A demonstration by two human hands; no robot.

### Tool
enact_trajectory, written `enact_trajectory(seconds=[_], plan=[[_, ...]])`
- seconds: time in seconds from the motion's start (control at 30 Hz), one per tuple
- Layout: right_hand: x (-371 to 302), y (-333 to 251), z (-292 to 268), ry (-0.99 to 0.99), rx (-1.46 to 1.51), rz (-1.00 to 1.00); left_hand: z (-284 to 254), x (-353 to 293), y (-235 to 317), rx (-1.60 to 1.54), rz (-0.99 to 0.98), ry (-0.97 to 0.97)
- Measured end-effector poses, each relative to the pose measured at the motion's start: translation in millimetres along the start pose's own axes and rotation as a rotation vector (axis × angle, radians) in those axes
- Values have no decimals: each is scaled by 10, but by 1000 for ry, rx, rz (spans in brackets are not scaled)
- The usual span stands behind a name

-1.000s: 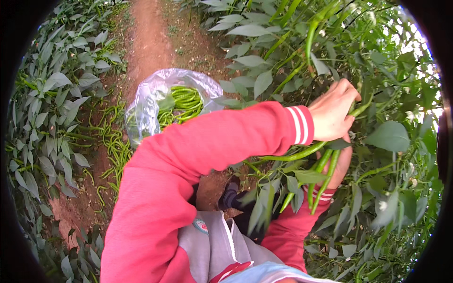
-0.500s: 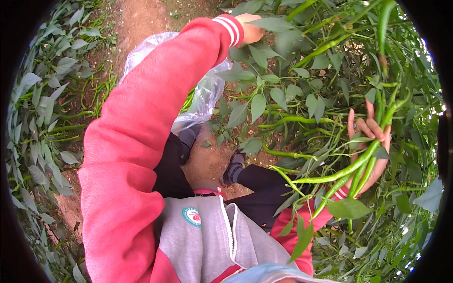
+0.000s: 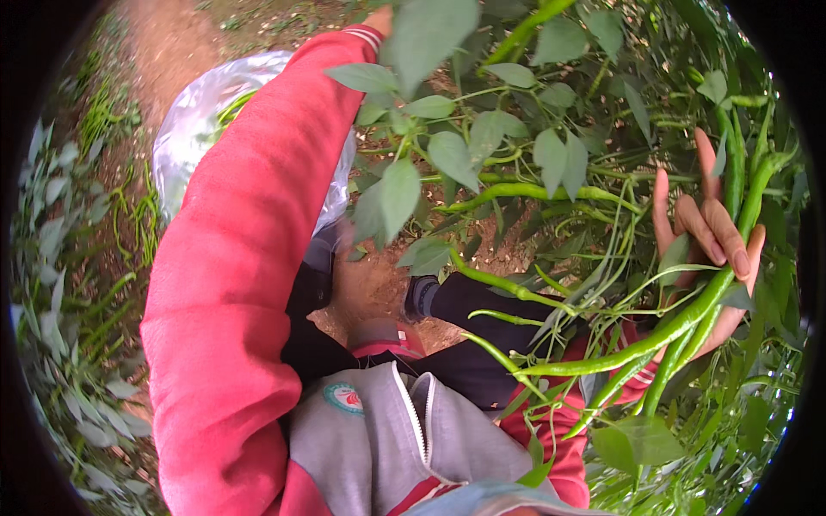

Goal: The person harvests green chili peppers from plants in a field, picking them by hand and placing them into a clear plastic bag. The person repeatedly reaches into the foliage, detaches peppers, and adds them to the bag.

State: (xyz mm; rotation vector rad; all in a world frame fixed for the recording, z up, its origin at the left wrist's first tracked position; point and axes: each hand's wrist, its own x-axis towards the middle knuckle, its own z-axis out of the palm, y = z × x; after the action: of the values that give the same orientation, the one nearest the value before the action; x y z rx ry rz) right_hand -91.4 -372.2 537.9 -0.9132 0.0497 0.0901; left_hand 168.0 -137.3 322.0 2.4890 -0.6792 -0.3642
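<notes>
My right hand is closed around several long green chili peppers. Thumb and some fingers pinch them, while two other fingers point up. The peppers hang down to the left across my red sleeve, among leaves and thin stems. My left arm reaches far forward, and the left hand shows only in part at the top edge, beside a large leaf. Its fingers are hidden. Other chili peppers hang on the plant between the two hands.
A clear plastic bag with green chili peppers inside stands on the soil, partly behind my left sleeve. Pepper plants line the left side, and dense foliage fills the right. A red object lies between my legs.
My left hand has moved up and left, mostly out of sight. The bag shows further left, with more of its inside visible. The right hand still grips the peppers and appears slightly further right.
</notes>
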Motion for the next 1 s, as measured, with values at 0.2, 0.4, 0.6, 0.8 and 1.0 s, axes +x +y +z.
enact_trajectory(seconds=[0.2,0.4,0.6,0.8,1.0], plan=[[42,-7,14,-2,-15,-6,153,135,-2,1,1,-25],[30,10,-7,7,20,-9,110,290,-50,3,5,-17],[8,17,-10,7,14,-20,62,230,-122,8,-2,0],[0,35,17,12,26,-25,29,152,-185,7,-13,0],[-2,33,-6,-8,49,-5,-30,150,-277,3,-30,-2]])
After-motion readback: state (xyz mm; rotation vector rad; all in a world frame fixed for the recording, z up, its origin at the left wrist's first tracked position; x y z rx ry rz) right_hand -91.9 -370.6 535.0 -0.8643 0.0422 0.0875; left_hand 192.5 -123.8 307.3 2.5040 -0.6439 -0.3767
